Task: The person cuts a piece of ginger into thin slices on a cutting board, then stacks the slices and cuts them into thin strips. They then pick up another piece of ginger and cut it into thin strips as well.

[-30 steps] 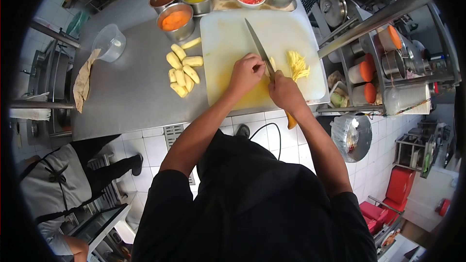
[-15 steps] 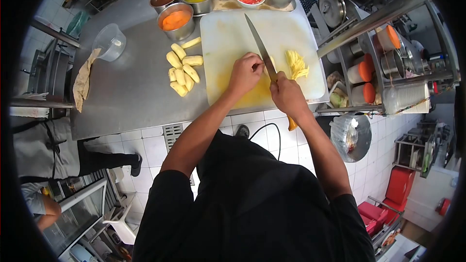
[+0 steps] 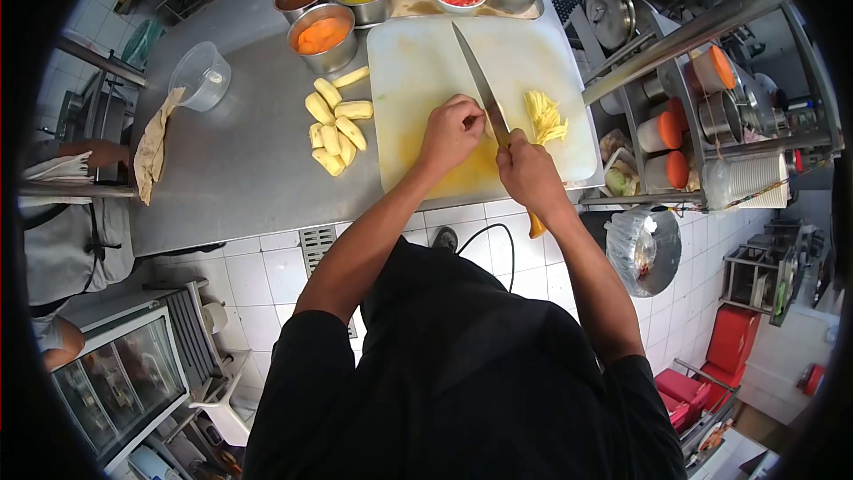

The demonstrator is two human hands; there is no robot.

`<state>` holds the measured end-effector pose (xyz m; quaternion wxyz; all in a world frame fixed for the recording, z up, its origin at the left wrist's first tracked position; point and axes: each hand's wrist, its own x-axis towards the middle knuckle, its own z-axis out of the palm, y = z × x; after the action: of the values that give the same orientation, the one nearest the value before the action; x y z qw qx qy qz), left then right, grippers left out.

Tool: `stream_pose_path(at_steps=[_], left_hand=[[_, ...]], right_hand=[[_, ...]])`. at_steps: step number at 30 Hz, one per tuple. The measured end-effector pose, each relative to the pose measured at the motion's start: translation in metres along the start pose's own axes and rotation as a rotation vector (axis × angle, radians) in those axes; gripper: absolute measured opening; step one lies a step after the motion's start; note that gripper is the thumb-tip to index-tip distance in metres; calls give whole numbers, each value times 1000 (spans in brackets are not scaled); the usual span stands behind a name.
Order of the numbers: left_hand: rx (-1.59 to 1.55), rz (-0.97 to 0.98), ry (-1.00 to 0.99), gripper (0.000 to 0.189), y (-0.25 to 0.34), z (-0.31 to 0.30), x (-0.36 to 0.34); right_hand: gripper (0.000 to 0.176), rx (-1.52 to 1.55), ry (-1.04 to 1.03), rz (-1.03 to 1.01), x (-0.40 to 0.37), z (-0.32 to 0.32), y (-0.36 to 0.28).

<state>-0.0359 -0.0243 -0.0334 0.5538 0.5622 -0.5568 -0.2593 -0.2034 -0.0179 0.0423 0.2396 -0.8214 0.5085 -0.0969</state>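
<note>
At frame centre, on cutting board [image 3: 426,62]: right hand [image 3: 529,173] gripping knife [image 3: 477,80], left hand [image 3: 451,132] curled over yellow piece [image 3: 490,120], cut strips [image 3: 544,117] just right.

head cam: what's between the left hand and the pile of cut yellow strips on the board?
The knife, gripped by the right hand, crosses between the left hand and the cut strips; beside it only bare board. Head view.

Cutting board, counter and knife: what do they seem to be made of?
Cutting board: probably plastic, white, matt, stained yellow in places. Counter: likely stainless steel, grey with a dull brushed sheen. Knife: bright metal blade, apparently steel; the handle end showing is orange-brown, wood or plastic, unclear.
</note>
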Motion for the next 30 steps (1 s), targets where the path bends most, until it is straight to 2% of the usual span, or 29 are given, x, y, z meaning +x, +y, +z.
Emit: stream_pose_path(at_steps=[3, 10, 16, 20, 30], left_hand=[[21, 54, 20, 4, -3, 1, 0], [11, 32, 14, 3, 0, 1, 0], [9, -3, -2, 3, 4, -1, 1], [7, 19, -3, 4, -4, 2, -6], [32, 63, 16, 4, -5, 1, 0]], right_hand=[[21, 3, 0, -5, 1, 0, 0], [20, -1, 0, -37, 3, 0, 1], [19, -5, -27, -8, 5, -3, -4], [21, -42, -36, 46, 9, 19, 11], [20, 4, 8, 12, 1, 1, 1]])
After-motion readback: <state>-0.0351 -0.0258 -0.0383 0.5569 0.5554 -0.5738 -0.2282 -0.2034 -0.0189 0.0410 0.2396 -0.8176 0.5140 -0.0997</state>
